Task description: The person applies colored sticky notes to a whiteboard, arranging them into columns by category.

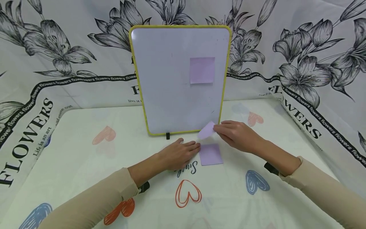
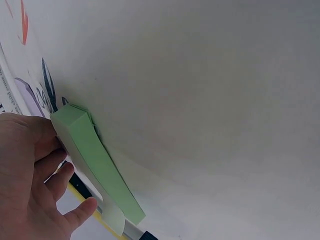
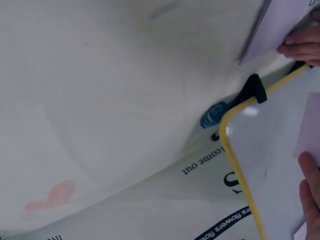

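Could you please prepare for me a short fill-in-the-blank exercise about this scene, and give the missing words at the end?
1. In the head view, the whiteboard is framed in ____.
2. There, exactly ____ note is stuck on the whiteboard; the right hand holds a loose note.
3. There, the pad lies to the ____ of the left hand.
4. In the left wrist view, the block near that hand is mostly ____.

Missing words: yellow; one; right; green.

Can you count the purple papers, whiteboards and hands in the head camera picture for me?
Purple paper pieces, any stack counted once: 3 (square board piece, tilted held piece, square table piece)
Rectangular yellow-framed whiteboard: 1
Bare hands: 2 (left hand, right hand)
Total: 6
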The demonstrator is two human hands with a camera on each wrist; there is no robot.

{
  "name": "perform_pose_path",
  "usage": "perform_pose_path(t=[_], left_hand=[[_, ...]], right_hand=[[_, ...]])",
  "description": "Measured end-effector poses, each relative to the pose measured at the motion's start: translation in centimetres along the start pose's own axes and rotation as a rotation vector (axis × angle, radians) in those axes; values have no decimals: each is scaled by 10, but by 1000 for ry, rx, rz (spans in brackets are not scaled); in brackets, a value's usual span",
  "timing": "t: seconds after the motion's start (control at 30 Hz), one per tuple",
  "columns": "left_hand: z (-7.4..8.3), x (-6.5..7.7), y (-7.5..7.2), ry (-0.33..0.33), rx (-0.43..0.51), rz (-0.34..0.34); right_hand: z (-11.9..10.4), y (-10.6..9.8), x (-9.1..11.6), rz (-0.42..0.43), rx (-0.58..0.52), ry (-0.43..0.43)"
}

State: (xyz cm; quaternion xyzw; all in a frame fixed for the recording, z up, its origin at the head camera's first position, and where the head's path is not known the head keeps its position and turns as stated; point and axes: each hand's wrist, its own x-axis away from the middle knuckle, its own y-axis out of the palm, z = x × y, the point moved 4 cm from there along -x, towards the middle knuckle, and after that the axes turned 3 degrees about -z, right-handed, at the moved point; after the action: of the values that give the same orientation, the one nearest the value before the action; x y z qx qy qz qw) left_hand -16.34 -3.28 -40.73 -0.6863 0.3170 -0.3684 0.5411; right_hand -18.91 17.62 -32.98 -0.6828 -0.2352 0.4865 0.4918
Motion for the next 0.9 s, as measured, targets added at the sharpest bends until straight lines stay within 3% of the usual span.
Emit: perform_pose_path(t=[0.3,0.67,0.9], left_hand=[[-1,0,0,0,-6,12],[1,-1,-5,-18,17,-20],[1,-1,-4,-25,19,-37]], right_hand=[[0,2,-19,196,114,-90],[3,0,-30,375,203,-64],[8,6,-32,427,191,35]])
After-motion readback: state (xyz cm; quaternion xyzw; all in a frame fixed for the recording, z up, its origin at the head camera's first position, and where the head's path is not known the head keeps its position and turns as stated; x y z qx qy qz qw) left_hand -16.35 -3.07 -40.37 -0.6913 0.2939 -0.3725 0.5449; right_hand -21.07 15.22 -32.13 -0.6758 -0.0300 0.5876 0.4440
